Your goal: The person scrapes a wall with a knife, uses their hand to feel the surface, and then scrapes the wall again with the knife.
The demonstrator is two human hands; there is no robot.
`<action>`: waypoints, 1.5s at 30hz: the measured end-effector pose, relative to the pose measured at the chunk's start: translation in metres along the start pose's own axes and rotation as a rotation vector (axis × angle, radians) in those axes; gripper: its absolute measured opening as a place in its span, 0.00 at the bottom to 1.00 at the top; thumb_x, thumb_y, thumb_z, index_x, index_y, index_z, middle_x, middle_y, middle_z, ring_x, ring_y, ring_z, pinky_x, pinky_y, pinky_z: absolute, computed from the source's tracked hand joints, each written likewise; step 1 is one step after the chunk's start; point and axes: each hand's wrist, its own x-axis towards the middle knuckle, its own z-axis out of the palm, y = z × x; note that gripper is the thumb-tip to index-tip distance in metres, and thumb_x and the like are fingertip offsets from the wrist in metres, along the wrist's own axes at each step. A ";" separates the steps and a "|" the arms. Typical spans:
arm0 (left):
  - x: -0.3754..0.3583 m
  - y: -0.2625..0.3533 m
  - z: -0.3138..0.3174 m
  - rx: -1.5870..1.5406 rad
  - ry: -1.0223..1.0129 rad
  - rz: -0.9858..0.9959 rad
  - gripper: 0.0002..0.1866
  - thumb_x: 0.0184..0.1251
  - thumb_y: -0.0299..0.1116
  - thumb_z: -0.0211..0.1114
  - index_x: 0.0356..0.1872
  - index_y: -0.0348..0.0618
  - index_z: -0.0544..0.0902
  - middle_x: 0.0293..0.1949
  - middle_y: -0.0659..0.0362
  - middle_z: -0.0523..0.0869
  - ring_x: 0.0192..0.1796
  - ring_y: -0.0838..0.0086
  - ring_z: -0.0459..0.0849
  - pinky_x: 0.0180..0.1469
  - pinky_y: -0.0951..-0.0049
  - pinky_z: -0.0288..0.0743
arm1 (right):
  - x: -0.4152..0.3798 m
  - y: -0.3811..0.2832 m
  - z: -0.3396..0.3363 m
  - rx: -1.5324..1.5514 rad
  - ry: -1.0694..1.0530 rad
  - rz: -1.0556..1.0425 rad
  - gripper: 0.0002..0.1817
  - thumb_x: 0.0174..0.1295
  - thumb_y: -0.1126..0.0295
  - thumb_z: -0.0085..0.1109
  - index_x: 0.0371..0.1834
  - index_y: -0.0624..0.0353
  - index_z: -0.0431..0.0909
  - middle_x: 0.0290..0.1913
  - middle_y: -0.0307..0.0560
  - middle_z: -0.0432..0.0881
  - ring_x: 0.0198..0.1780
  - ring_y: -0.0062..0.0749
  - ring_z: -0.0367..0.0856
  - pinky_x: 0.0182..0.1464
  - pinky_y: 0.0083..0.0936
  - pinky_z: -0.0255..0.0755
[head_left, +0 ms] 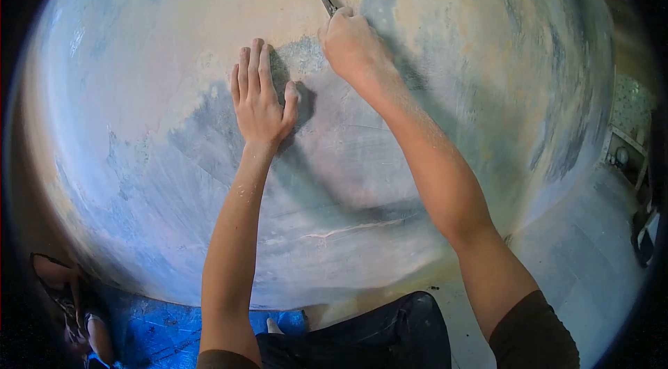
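A large curved surface (334,160), mottled in blue, grey, cream and pink, fills most of the head view. My left hand (261,101) lies against it near the middle, fingers spread and pointing up, holding nothing. Higher up and to the right, my right hand (353,47) is closed round a pointed metal tool (326,0). Its dark blade sticks out up and to the left, close to the surface; whether the tip touches cannot be made out. The tool's handle is hidden in my fist. Pale dust covers parts of both hands and the right forearm.
Blue sheeting (163,331) lies on the floor at the lower left, beside another person's partly visible limbs (97,338). Pale floor (570,250) shows at the right, with a shelf (626,153) holding objects at the far right. My dark-clothed legs (376,341) are at the bottom.
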 end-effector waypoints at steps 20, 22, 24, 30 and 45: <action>-0.001 -0.001 0.001 0.003 0.006 0.016 0.36 0.70 0.40 0.54 0.79 0.42 0.64 0.80 0.53 0.66 0.83 0.57 0.57 0.83 0.52 0.46 | -0.035 0.033 0.017 0.049 0.020 -0.009 0.20 0.79 0.58 0.44 0.49 0.71 0.70 0.39 0.75 0.85 0.45 0.71 0.86 0.47 0.58 0.81; -0.001 -0.001 0.001 0.001 0.008 0.018 0.36 0.70 0.40 0.55 0.79 0.42 0.64 0.80 0.53 0.66 0.83 0.57 0.57 0.83 0.52 0.45 | -0.036 0.033 0.018 0.045 0.025 -0.009 0.20 0.79 0.59 0.44 0.49 0.72 0.70 0.38 0.76 0.85 0.45 0.71 0.86 0.47 0.58 0.81; 0.000 0.000 0.001 0.004 0.013 0.019 0.36 0.70 0.40 0.55 0.79 0.42 0.64 0.80 0.53 0.66 0.83 0.57 0.57 0.83 0.52 0.45 | -0.036 0.032 0.016 0.068 0.021 -0.002 0.21 0.79 0.59 0.45 0.49 0.73 0.70 0.37 0.76 0.85 0.46 0.71 0.86 0.48 0.58 0.81; -0.002 0.000 0.002 0.008 0.008 0.008 0.36 0.71 0.41 0.55 0.79 0.43 0.64 0.80 0.53 0.66 0.84 0.57 0.57 0.83 0.52 0.45 | -0.030 0.039 0.017 0.212 -0.046 0.013 0.24 0.77 0.59 0.46 0.49 0.78 0.72 0.40 0.77 0.85 0.46 0.68 0.88 0.48 0.54 0.83; -0.003 -0.002 0.001 0.001 0.017 0.014 0.36 0.69 0.42 0.56 0.78 0.43 0.65 0.79 0.54 0.67 0.83 0.56 0.59 0.83 0.51 0.48 | -0.035 0.061 0.026 0.203 -0.013 -0.087 0.22 0.79 0.58 0.45 0.48 0.73 0.72 0.35 0.78 0.84 0.41 0.74 0.85 0.44 0.58 0.80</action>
